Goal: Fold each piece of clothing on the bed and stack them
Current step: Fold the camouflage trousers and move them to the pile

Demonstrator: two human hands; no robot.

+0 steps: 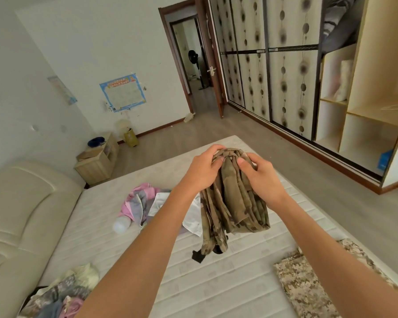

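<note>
A camouflage garment [236, 203] hangs in the air above the bare mattress [216, 283], bunched at its top edge. My left hand [203, 167] grips that top edge from the left and my right hand [260, 172] pinches it from the right. A black tab dangles at the garment's bottom. A folded desert-camouflage piece [308, 283] lies flat at the mattress's right edge. A loose pile of pink, grey and white clothes [147, 205] lies behind my left arm. More crumpled clothes [62, 292] are heaped at the lower left.
A padded cream headboard [21, 214] runs along the left. A plastic bottle [121, 224] lies beside the pink pile. A wooden nightstand [97, 161] stands past the bed's corner. An open wardrobe [365, 111] with shelves fills the right wall, and a doorway [193, 65] opens at the back.
</note>
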